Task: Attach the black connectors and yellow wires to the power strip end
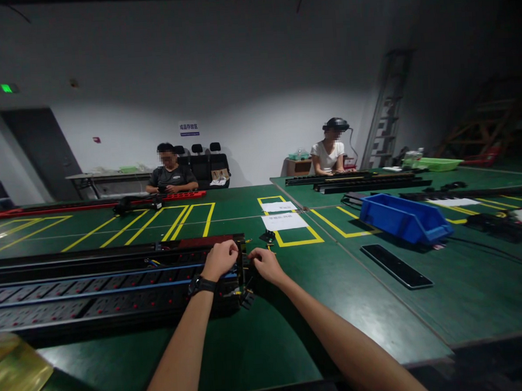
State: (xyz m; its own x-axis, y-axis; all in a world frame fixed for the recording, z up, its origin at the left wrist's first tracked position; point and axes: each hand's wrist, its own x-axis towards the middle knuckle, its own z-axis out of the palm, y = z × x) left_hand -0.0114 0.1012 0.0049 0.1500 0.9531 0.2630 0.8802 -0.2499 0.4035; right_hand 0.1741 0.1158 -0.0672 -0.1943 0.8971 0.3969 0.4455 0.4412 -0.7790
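Both forearms reach forward over the green table [294, 328]; the left hand [220, 259] is clenched on the end of the long black metal socket strip [95, 291], the right hand [267, 264] pinches small wires there; strip looks heavy and stiff, wires delicate; hold the casing.

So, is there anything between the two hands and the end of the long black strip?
Nothing visible is. The left hand lies on the end of the strip, and the right hand is against its end face. Whether the fingers grip anything cannot be told.
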